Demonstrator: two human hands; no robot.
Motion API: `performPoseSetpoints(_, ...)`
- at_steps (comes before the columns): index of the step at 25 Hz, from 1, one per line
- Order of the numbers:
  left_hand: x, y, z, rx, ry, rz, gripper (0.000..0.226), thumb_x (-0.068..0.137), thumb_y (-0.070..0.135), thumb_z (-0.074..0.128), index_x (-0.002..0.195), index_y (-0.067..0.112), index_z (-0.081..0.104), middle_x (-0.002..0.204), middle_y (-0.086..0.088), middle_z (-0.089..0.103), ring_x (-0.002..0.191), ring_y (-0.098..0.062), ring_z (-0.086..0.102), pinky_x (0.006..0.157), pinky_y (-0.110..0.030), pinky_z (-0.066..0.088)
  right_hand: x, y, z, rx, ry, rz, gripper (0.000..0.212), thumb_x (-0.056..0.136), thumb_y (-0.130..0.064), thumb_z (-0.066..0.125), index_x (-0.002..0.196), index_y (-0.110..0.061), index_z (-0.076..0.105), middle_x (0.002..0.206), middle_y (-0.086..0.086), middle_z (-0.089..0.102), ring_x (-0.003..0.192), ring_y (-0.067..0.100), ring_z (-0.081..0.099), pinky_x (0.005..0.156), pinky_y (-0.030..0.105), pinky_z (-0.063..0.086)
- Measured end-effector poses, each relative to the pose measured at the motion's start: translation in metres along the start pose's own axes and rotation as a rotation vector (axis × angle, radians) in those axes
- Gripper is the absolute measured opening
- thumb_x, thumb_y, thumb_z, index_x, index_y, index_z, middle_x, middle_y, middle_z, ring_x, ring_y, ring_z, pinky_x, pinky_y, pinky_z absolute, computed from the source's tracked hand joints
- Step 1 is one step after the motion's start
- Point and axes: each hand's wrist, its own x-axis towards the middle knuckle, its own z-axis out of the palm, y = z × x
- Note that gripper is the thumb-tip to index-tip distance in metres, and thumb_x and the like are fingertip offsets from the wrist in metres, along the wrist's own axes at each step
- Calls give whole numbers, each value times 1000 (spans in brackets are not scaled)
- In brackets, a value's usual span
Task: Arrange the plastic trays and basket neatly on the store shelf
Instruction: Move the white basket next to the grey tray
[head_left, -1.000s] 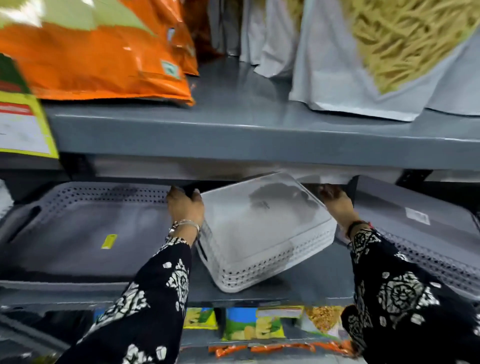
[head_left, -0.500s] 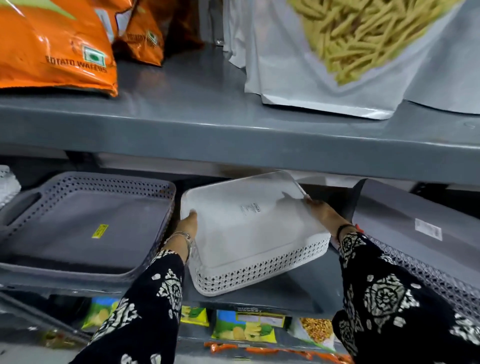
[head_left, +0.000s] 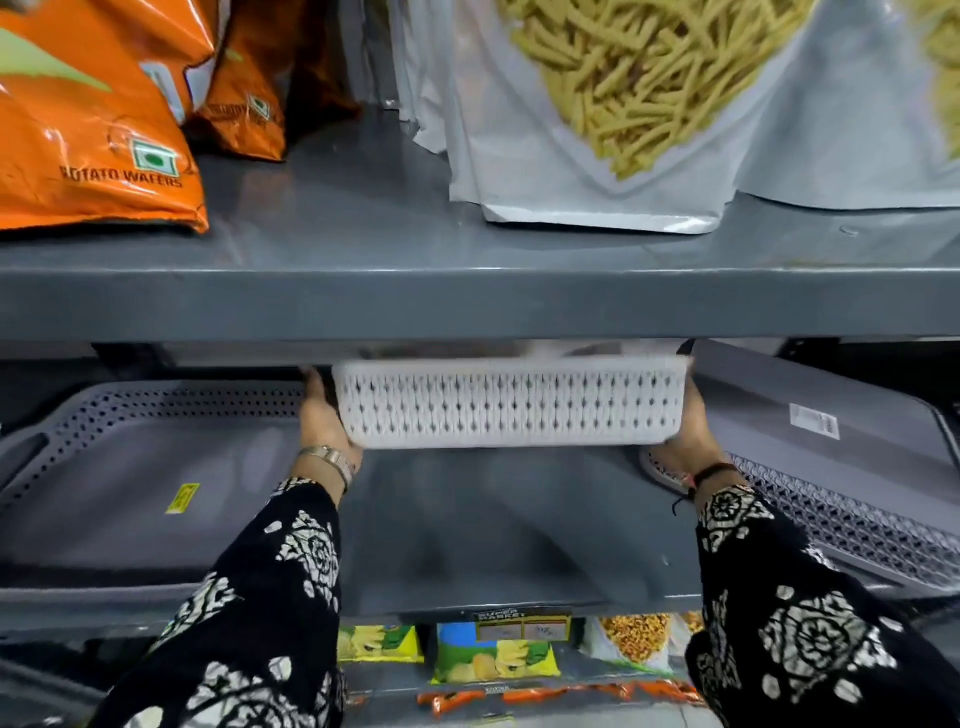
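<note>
A white perforated plastic basket (head_left: 511, 408) hangs level above the grey middle shelf (head_left: 498, 540), its long side facing me and its top just under the shelf above. My left hand (head_left: 323, 415) grips its left end and my right hand (head_left: 687, 431) grips its right end. A grey perforated tray (head_left: 140, 467) lies flat on the shelf to the left, with a yellow sticker inside. Another grey tray (head_left: 841, 467) lies upside down and tilted at the right, with a white label on its base.
The upper shelf (head_left: 467, 296) overhangs the basket and carries orange wafer bags (head_left: 88, 119) and a clear bag of yellow sticks (head_left: 623, 104). Snack packets (head_left: 493, 654) fill the shelf below. Bare shelf lies under the basket between the two trays.
The white basket was tilted with its base toward me and one edge resting on the shelf. Both hands have lifted and turned it level, so its side wall now faces me.
</note>
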Motion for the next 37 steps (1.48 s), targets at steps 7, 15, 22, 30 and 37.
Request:
performPoseSetpoints(7, 4, -3, -29, 291, -152, -123, 72, 92, 50, 35, 39, 15, 69, 58, -12, 68, 44, -26, 68, 69, -39, 46, -21, 13, -15, 313, -278, 230, 66, 97, -20, 31, 40, -18, 64, 46, 0, 64, 40, 13, 62, 42, 18, 51)
performPoseSetpoints(15, -5, -6, -33, 504, -61, -339, 96, 76, 80, 20, 130, 6, 50, 138, -24, 50, 125, -40, 48, 108, -52, 31, -16, 46, -23, 51, -251, 264, 26, 97, -8, 30, 85, -9, 53, 50, 0, 65, 46, 11, 63, 62, 34, 45)
performPoseSetpoints(22, 57, -33, -68, 618, 8, -300, 134, 31, 99, 35, 144, 26, 31, 149, -15, 39, 134, -35, 40, 114, -59, 23, -14, 55, -14, 57, -293, 159, 32, 96, -11, 31, 117, -7, 54, 84, 6, 72, 73, 21, 68, 73, 33, 53)
performPoseSetpoints(30, 9, -8, 11, 846, 22, 32, 73, 91, 57, 30, 145, 8, 27, 155, -11, 26, 141, -30, 30, 115, -43, 27, -21, 30, -27, 1, -185, 101, 58, 94, -38, 38, 145, -15, 22, 152, 5, 29, 138, 20, 29, 112, 28, 22)
performPoseSetpoints(37, -12, -71, 104, 905, -333, 163, 68, 94, 47, 37, 148, 11, 19, 158, -4, 22, 144, -21, 24, 120, -35, 18, -43, 6, -115, 53, 247, -2, 108, 59, -85, 41, 143, -17, 31, 152, -2, 29, 140, 15, 25, 115, 36, 17)
